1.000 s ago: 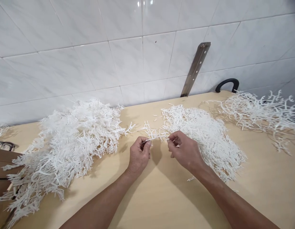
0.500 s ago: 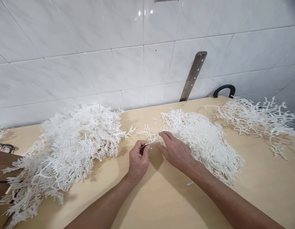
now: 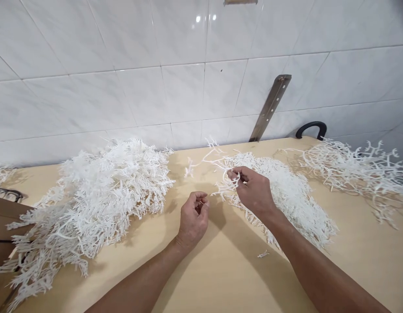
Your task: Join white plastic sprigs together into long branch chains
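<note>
Spreads across the lower half of the frame as a pale wood-grain tabletop (image 3: 234, 282). Carries a large fluffy heap of white sprigs (image 3: 116, 187) at left, reaching toward the lower left corner. Bears a flatter heap of fine white pieces (image 3: 286, 187) right of centre, and a looser tangle of white branched stems (image 3: 344, 167) at far right. Holds a small loose sprig (image 3: 263, 254) at lower right of centre, and dark-framed eyeglasses (image 3: 10, 194) near the left edge.
</note>
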`<state>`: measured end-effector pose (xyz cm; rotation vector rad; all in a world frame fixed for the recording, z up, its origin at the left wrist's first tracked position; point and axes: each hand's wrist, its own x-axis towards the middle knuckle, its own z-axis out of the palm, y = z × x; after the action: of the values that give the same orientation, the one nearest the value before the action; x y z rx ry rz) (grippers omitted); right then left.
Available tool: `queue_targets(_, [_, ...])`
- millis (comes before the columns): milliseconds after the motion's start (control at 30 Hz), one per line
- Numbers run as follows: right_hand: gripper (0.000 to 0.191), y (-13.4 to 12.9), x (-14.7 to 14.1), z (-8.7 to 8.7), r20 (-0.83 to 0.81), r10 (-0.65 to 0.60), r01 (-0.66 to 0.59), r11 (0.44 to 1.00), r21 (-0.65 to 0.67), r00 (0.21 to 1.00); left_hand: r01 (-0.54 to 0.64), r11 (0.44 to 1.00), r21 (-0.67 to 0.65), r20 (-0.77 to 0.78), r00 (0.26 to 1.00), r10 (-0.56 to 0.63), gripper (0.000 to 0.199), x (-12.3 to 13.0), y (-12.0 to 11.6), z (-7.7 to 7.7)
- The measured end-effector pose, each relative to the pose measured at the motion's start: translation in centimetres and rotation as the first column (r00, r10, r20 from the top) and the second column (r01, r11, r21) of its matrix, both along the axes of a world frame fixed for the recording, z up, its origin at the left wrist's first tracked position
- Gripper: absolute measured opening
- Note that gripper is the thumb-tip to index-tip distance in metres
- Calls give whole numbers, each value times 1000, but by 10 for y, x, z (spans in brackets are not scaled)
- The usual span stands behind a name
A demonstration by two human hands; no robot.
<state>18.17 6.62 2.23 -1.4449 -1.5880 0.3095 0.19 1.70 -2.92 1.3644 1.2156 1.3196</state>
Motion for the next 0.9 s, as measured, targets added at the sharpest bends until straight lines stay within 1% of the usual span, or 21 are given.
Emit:
queue_targets(100, [31,-1,1,-1,-125,43,-60,989,-135,991,4,1000,-16,-20,1000,-4,19,0,-1,1])
queue_targets(167, [33,-2,1,-2,-162,83,-114,974,-196,983,8,1000,-25,-35,999,-9,16,1,-1,2])
queue_targets(333, [29,-7,-4,0,-174,158,-192,960,-203,972,20,999,-40,-81,996,-23,13,0,-1,5])
queue_targets(500, [26,-9,-8,2,-172,224,-259,940,-221,959,26,999,-22,-117,993,-29,14,0,1,4])
queue_targets(533, [26,-8,-8,2,-192,231,-273,934,-231,954,27,999,-23,-126,992,-30,15,0,2,4])
queue_targets(600, [26,-2,-4,2,-285,220,-298,916,-268,933,32,999,-35,-143,989,-36,16,-1,2,4])
queue_targets(667, [27,8,8,3,-424,156,-289,918,-270,892,36,998,-51,-151,988,-44,17,-1,3,3])
queue_targets(700, [28,13,18,5,-493,113,-261,934,-243,863,39,998,-58,-150,987,-47,17,-1,3,2])
queue_targets(733, [27,19,31,6,-566,64,-200,963,-180,822,38,997,-62,-150,988,-47,16,-2,3,2])
queue_targets(767, [28,25,46,9,-637,19,-117,987,-112,770,37,997,-65,-152,987,-46,16,-2,3,1])
queue_targets(800, [29,29,63,11,-699,-29,-2,999,-44,714,32,997,-66,-156,987,-42,16,-2,4,1])
queue_targets(833, [30,31,81,14,-734,-64,104,995,9,676,30,997,-65,-161,986,-40,16,-1,4,0])
queue_targets(867, [36,32,97,16,-731,-112,199,980,33,673,32,997,-64,-166,985,-42,16,-1,4,0])
queue_targets(900, [46,31,112,18,-692,-201,300,954,23,693,35,997,-64,-169,985,-45,16,-1,4,0])
